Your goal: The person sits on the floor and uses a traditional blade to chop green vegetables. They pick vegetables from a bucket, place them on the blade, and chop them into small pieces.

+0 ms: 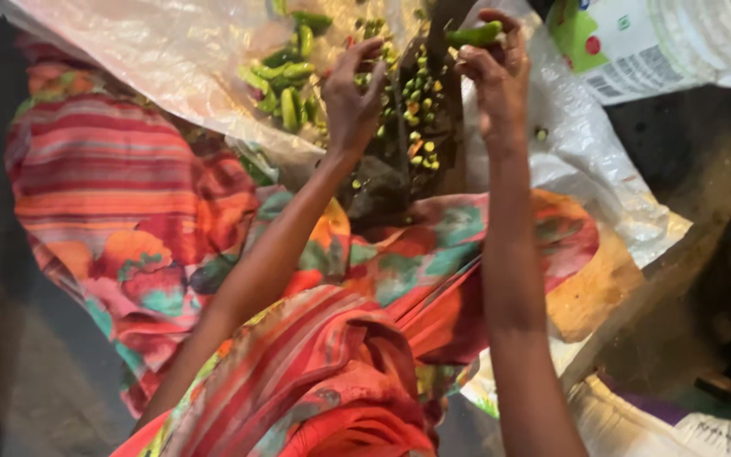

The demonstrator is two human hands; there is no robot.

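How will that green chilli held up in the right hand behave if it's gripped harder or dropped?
The green chilli looks smooth and glossy, so it may slip between the fingers. It is slim and small beside the right hand, so probably light. Being long and rounded, it would likely roll if dropped on the plastic sheet.

My right hand [494, 63] pinches a green chilli [474, 35] whose skin looks smooth and waxy, with a faint shine. The chillies in the pile [285, 80] by my left hand [350, 97] have the same glossy skin. They lie on a thin clear plastic sheet [171, 59], crinkled and shiny where the light catches it. Over my lap is soft matt cloth [137, 211], woven, striped and flower-printed, falling in folds. The white bucket [678, 42] at the upper right is smooth plastic with a glossy printed paper label. Under the sheet's edge the brown board [590, 292] looks rough and dull.
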